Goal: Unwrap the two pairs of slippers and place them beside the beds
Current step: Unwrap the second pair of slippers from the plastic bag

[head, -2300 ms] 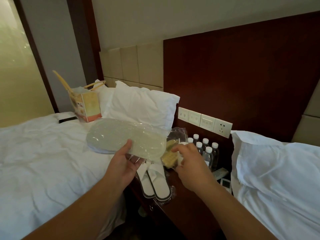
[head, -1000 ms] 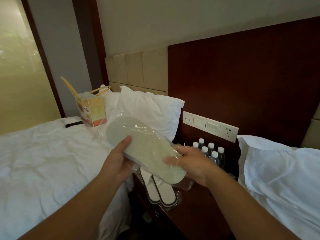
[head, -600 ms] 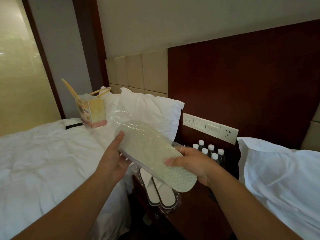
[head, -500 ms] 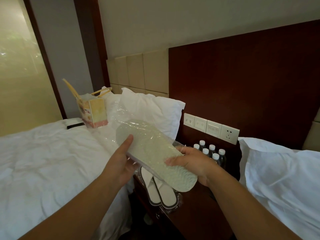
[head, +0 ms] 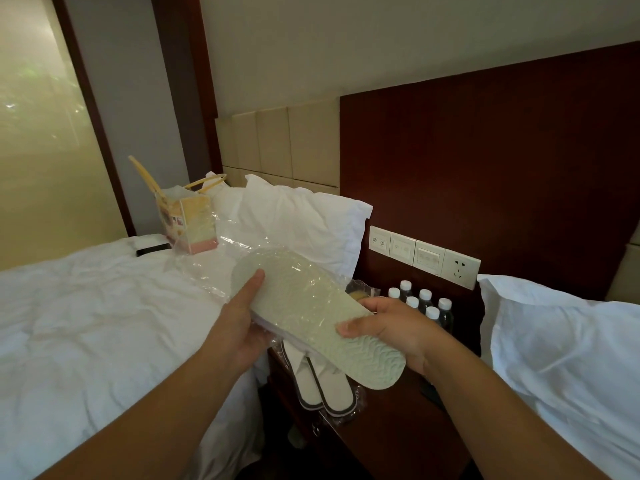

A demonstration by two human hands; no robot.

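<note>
Partly behind the slippers (head: 311,317), a second wrapped pair (head: 329,386).

The left forearm (head: 156,410) and right forearm (head: 502,414) are bare as far as they show. The left hand (head: 242,327) and right hand (head: 391,327) are bare as well, the right thumbnail apparently trimmed short, though the dim light blurs it.

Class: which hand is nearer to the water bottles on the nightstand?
Right. The right hand holds the bare end of the slipper pair in front of the water bottles; the left hand holds the wrapped end, farther off, by the bed.
</note>
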